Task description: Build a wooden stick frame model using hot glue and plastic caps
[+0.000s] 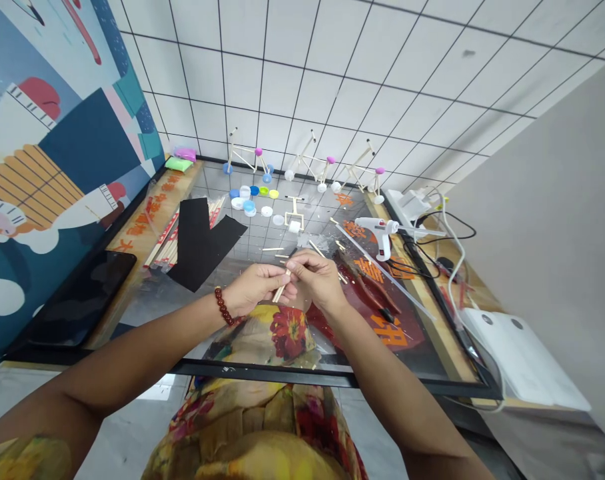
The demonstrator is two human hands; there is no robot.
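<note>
Over the near middle of the table, my left hand (257, 287), with a beaded bracelet on its wrist, is closed on short wooden sticks (278, 293). My right hand (318, 275) meets it there, thumb and fingers pinched at the upper end of the same sticks. A small dark bit shows at the right fingertips, too small to name. Just beyond the hands lie loose cut stick pieces (272, 249). Farther back stands a small stick frame (294, 215) with a white roller-like part at its base. Red-handled pliers (370, 283) rest to the right of my right hand.
Bicycle-like stick models (247, 160) line the back edge. Coloured bottle caps (249, 205) sit before them. Black sheets (192, 240) overlap packed chopsticks (213, 212) at left, near a phone (90, 293). A white glue gun (380, 233), a clear glue stick (382, 267) and cables (455, 233) occupy the right.
</note>
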